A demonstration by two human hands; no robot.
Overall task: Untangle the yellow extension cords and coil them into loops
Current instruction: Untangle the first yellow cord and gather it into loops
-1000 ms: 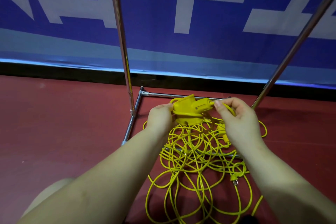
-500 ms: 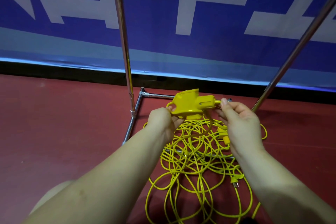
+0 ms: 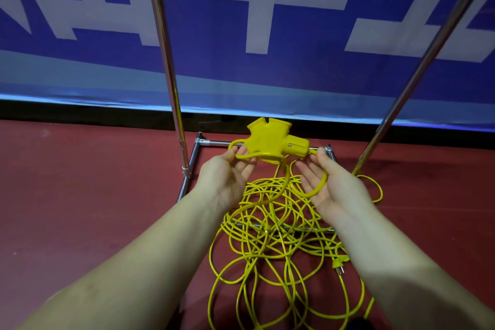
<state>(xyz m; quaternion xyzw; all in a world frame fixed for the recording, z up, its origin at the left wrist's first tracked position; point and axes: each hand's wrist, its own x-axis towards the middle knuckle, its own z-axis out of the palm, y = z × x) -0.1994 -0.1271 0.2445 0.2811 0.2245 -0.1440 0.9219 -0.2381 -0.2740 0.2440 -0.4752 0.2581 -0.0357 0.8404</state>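
Note:
A yellow multi-outlet socket head [image 3: 269, 139] is held up above the floor between my hands. My left hand [image 3: 227, 177], palm up, holds a small cord loop [image 3: 237, 155] at the socket's left side with its fingertips. My right hand [image 3: 332, 185], also palm up, has the cord that leaves the socket's neck curving across its palm, with the thumb on it near the neck. Below lies the tangled yellow extension cord [image 3: 267, 225] in many overlapping loops on the red floor. A yellow plug [image 3: 338, 265] lies at the pile's right edge.
A chrome rack frame stands around the pile: an upright pole [image 3: 171, 75], a slanted pole [image 3: 417, 75] and base bars [image 3: 191, 169] on the floor, one running under the cords. A blue and white banner [image 3: 267, 61] closes off the back. Red floor [image 3: 80, 195] lies to the left.
Both hands have lifted the socket head higher and turned palm up. The socket has turned so its broad face shows, and a cord loop now lies across my right palm.

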